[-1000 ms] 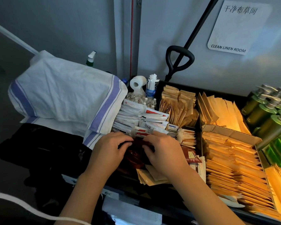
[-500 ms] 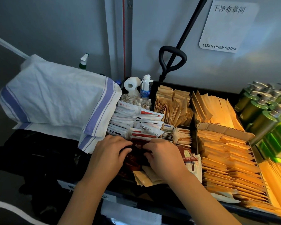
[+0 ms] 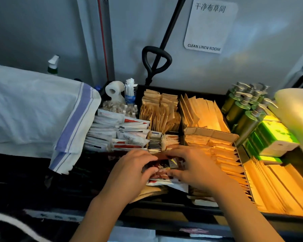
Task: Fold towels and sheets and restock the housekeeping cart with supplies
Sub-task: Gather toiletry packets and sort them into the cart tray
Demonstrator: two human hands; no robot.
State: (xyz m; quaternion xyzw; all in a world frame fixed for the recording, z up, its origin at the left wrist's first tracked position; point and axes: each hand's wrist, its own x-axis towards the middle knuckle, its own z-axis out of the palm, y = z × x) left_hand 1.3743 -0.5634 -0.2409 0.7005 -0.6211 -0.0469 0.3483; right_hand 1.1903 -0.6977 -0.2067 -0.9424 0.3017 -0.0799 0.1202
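Sachets [image 3: 164,165] are lying in the cart tray [image 3: 178,206] between your hands. Your left hand [image 3: 129,173] and right hand [image 3: 196,169] are gripping them with curled fingers beside the cardboard box [image 3: 210,134] holding paper packets [image 3: 222,154].

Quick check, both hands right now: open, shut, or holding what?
Left hand: fingers curled on the dark red sachets, gripping them.
Right hand: fingers bent over the same sachets, gripping from the other side.

Dark red sachets [image 3: 162,165] lie bunched at the near middle of the black cart tray [image 3: 182,206]. A white, blue-striped towel [image 3: 42,112] lies folded far left.
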